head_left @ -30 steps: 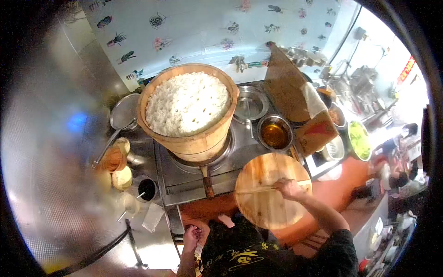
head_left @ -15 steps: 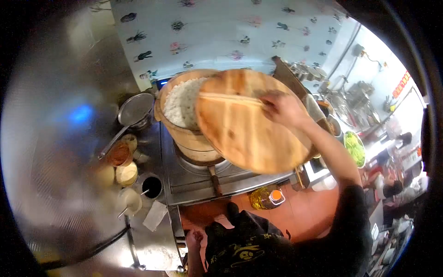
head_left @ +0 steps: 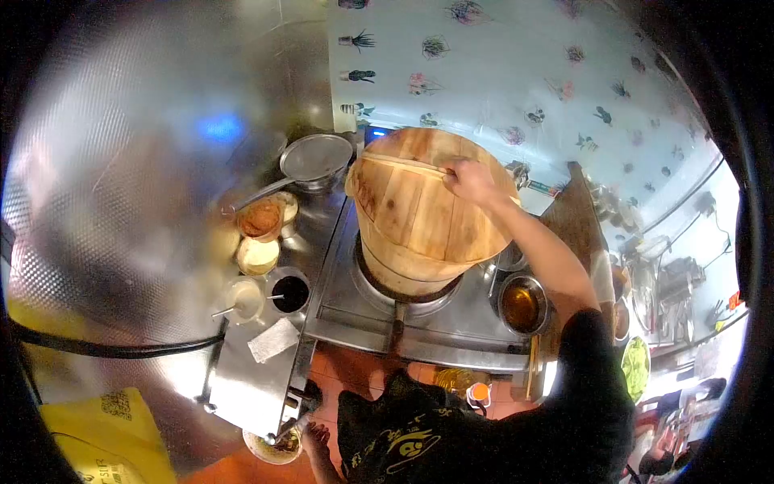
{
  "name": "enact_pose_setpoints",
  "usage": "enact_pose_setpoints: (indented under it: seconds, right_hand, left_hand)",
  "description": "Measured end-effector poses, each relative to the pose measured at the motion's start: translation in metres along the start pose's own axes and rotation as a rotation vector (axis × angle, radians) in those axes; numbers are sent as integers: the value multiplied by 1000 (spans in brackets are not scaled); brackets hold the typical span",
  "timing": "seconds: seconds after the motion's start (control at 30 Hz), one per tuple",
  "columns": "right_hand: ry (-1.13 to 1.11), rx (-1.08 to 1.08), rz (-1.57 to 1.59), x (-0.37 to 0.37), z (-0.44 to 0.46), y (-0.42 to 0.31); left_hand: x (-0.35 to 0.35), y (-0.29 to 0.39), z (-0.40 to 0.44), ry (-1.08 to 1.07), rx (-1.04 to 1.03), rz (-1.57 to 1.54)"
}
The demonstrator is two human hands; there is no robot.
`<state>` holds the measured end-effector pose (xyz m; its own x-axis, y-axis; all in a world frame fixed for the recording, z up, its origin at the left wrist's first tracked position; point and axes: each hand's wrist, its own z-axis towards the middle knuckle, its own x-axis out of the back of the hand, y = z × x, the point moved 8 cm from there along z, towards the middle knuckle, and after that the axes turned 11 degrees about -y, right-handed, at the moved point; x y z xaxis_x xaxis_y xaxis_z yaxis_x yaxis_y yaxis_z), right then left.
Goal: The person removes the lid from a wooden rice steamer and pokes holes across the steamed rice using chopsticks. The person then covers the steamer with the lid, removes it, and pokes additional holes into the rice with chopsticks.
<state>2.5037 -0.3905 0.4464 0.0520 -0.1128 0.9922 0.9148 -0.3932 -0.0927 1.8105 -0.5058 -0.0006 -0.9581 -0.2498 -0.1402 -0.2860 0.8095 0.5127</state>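
Observation:
My right hand [head_left: 471, 179] grips the raised bar across a round wooden lid [head_left: 419, 214]. The lid lies over the top of a wooden tub [head_left: 403, 270], and the rice inside is hidden. Beneath the tub is a pan on the stove [head_left: 347, 319], its handle pointing toward me. Low beside my body hangs my left hand [head_left: 316, 437], near a bowl of food [head_left: 274, 450]; its fingers are partly visible but too small to read clearly.
A strainer [head_left: 316, 157], a red-brown seasoning tub [head_left: 260, 219] and a dark sauce pot [head_left: 289, 294] stand left. Right of the tub is a bowl of amber liquid [head_left: 522, 304]. An oil bottle [head_left: 479, 394] stands on the floor.
My right hand has brought the lid up and left from beside the stove onto the tub, covering the rice. The view has shifted, and the bowl near my left hand now shows.

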Motion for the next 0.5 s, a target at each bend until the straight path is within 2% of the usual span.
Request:
enact_pose_setpoints:
  seconds: [0.07, 0.17, 0.27, 0.37, 0.5]
  right_hand:
    - [-19, -6, 10, 2, 2, -4]
    - [27, -10, -9, -6, 8, 4]
    - [-10, -10, 27, 2, 4, -5]
    - [37, 38, -4, -5, 6, 1]
    - [18, 24, -14, -2, 3, -3]
  left_hand:
    - [7, -16, 11, 47, 88, -66]
    - [-33, 12, -24, -63, 0, 33]
    - [-29, -3, 24, -214, -38, -35]
    - [-47, 19, 14, -324, -145, 236]
    - [-56, 33, -4, -256, -99, 162]
